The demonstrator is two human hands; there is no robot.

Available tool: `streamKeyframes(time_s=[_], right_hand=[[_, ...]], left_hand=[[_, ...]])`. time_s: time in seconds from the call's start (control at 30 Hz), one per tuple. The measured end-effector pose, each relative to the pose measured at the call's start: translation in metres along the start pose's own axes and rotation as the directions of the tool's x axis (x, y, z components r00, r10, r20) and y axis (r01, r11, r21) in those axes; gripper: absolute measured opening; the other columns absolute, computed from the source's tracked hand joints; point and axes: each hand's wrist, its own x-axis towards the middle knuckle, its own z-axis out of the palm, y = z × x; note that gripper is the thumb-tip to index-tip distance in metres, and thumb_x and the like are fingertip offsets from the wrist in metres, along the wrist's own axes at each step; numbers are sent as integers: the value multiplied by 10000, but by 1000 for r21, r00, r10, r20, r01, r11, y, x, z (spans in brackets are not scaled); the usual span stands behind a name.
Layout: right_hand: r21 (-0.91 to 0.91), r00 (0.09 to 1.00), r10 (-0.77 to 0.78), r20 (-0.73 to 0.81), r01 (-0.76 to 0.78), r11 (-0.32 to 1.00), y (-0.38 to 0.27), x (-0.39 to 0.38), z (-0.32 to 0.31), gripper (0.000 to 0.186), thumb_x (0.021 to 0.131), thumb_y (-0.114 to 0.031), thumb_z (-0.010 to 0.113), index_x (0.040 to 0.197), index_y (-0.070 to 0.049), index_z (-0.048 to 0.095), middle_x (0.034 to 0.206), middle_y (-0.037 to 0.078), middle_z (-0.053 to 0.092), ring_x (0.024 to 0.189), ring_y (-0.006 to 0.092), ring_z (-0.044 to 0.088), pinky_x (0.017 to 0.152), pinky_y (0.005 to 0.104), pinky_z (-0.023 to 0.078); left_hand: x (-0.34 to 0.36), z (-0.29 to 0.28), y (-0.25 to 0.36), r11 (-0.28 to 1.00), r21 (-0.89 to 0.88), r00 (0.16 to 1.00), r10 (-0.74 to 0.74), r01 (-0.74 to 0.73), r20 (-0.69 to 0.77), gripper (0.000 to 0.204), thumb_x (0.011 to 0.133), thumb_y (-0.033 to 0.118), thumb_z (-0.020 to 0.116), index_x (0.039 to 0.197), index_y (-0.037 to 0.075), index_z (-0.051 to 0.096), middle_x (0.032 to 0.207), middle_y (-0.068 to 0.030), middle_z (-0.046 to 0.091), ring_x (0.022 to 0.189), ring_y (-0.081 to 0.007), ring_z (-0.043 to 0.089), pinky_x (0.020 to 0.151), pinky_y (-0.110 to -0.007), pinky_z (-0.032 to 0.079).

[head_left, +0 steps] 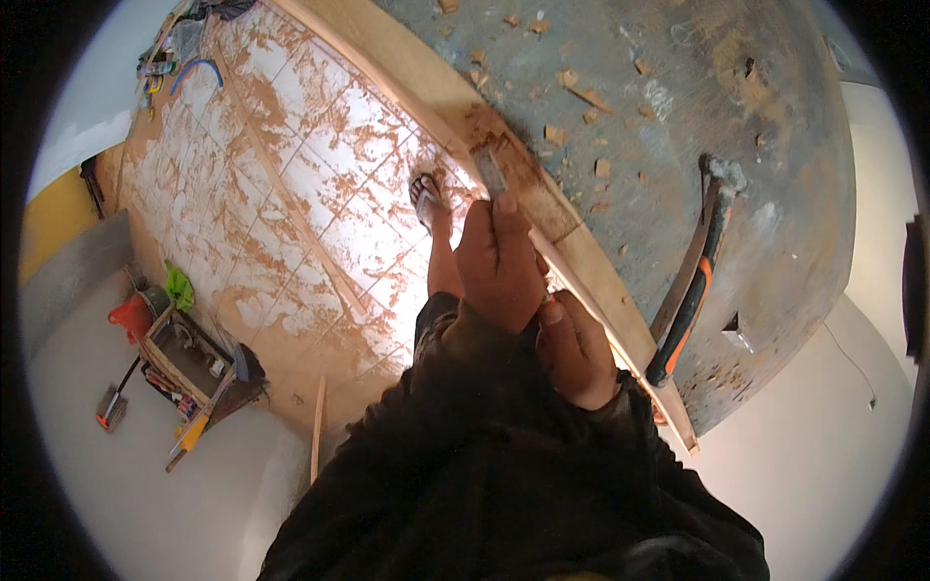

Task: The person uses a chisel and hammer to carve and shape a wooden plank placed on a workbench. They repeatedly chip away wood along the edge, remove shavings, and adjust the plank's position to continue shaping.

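Observation:
My left hand [499, 257] is closed around a chisel, its thumb laid along the flat metal blade [491, 171]. The blade's end rests on a long wooden board [581, 254], beside a darker cut recess. Just behind, my right hand [576, 349] is closed at the rear of the chisel; the handle is mostly hidden by my fingers. The board lies along the near edge of a grey worktop [630, 116]. To the right of my hands, a hammer [693, 281] with a black and orange handle lies on the worktop.
Wood chips [603, 168] are scattered over the worktop. A tiled floor [320, 145] smeared with brown dust lies to the left, with my sandalled foot [426, 198] on it. Further left stand a wooden tool box [184, 353], an orange-red container [131, 317] and a brush [111, 407].

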Motion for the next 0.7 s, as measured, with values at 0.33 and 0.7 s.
streamKeyframes(time_s=[0.33, 0.7], right_hand=[[156, 989, 139, 47, -145, 977, 19, -42, -1, 455, 1071, -433, 424, 944, -12, 538, 663, 19, 509, 510, 103, 453, 481, 255, 331], [-51, 957, -286, -42, 284, 957, 31, -29, 1, 462, 1070, -339, 377, 1233, 44, 579, 846, 39, 569, 729, 127, 498, 639, 309, 391]], left_hand=[[-34, -10, -31, 994, 104, 996, 23, -32, 89, 300, 1062, 216, 517, 839, 15, 534, 594, -78, 533, 538, -194, 520, 561, -342, 416], [-28, -3, -13, 943, 268, 981, 191, -195, 42, 316, 1068, 220, 507, 822, 21, 512, 593, -57, 517, 500, -140, 517, 504, -308, 413]])
